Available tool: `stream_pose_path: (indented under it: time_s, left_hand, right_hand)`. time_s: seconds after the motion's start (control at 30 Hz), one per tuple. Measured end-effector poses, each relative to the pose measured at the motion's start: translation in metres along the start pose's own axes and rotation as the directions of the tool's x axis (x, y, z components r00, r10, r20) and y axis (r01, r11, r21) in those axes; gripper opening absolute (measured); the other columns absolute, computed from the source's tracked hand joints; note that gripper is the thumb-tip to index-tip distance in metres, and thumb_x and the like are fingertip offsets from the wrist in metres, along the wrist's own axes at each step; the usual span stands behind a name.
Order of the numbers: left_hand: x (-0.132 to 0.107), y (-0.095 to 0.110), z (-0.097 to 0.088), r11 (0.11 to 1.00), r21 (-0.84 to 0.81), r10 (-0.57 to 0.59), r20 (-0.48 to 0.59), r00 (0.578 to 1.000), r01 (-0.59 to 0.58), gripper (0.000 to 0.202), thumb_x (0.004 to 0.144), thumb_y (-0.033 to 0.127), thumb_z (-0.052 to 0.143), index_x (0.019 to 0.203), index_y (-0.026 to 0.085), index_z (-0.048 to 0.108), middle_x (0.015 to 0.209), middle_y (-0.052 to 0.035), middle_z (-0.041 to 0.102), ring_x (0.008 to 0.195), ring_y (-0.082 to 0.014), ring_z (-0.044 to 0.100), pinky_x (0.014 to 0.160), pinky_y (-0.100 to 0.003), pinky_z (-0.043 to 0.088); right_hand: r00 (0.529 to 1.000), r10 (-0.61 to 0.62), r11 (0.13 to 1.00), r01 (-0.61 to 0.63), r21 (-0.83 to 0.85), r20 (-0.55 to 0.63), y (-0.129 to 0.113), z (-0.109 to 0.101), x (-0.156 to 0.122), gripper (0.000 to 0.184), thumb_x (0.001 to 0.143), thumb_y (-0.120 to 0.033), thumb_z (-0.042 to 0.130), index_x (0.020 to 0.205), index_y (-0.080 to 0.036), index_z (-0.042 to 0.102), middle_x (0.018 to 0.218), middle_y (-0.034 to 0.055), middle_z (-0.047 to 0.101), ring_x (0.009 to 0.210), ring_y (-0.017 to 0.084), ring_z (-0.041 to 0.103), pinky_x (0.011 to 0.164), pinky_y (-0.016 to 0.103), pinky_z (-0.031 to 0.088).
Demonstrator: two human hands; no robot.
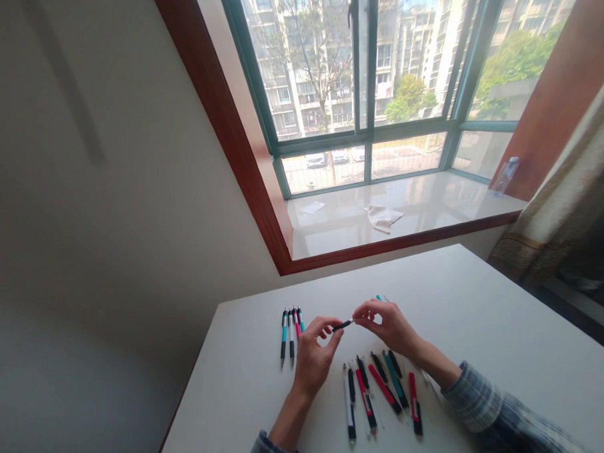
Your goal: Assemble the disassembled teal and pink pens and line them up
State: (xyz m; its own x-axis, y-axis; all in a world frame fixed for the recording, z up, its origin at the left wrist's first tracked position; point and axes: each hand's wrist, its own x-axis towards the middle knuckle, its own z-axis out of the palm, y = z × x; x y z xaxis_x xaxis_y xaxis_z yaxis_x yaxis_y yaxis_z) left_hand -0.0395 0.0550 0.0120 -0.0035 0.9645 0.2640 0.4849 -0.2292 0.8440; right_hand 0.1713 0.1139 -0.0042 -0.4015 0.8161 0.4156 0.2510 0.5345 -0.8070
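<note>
Over the white table [244, 397], my left hand [313, 364] pinches a short black pen grip [343, 326] between thumb and fingertips. Facing it, my right hand [390, 327] has thumb and forefinger closed at the grip's small silver tip [352, 320]; whether the tip is separate from the grip is too small to tell. Below my hands lie several pen parts: a white barrel [349, 405], a red barrel [385, 390], another red barrel [415, 405], a teal barrel [395, 379], black grips and thin refills. Behind my right hand a teal piece [379, 298] shows in part.
Several whole pens [284, 339] lie side by side left of my left hand, partly hidden by it. Beyond the table's far edge are a window sill [331, 238] with a cloth [384, 218] and a clear bottle [506, 176]. A curtain [548, 204] hangs at the right.
</note>
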Motion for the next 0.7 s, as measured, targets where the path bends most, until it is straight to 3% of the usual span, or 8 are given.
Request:
stream_pose_path:
  time_s: [0.27,0.53,0.7]
  left_hand:
    - [0.0003,-0.0018,-0.0002,1.0,-0.004,-0.013,-0.003,1.0,0.013,0.016,0.091,0.034,0.067,0.1,0.024,0.076,0.096,-0.0043,0.074,0.083,-0.0208,0.063,0.076,-0.035,0.048]
    - [-0.0003,-0.0026,-0.0016,1.0,-0.01,0.005,0.016,1.0,-0.005,0.017,0.092,0.036,0.066,0.1,0.024,0.075,0.097,-0.0038,0.074,0.086,-0.0208,0.063,0.078,-0.034,0.049]
    - [-0.0002,-0.005,-0.0016,1.0,-0.01,-0.029,0.004,1.0,0.029,0.021,0.092,0.04,0.065,0.098,0.023,0.076,0.096,-0.0052,0.075,0.085,-0.0216,0.064,0.078,-0.035,0.049]
  right_hand:
    - [1.0,-0.017,1.0,0.018,0.015,-0.013,-0.001,0.0003,0.0004,0.01,0.095,-0.03,0.067,0.095,-0.024,0.075,0.086,0.0019,0.074,0.077,0.016,0.065,0.071,0.028,0.053]
    - [0.993,0.053,0.998,-0.05,-0.039,0.105,-0.0003,0.0002,0.0013,0.01,0.096,-0.028,0.063,0.092,-0.024,0.071,0.083,-0.0002,0.073,0.073,0.015,0.062,0.069,0.027,0.049]
    - [0.999,0.0,1.0,0.001,-0.028,0.046,-0.0021,-0.0011,-0.0002,0.011,0.095,-0.031,0.065,0.092,-0.023,0.072,0.084,0.0019,0.071,0.076,0.017,0.063,0.072,0.029,0.05]
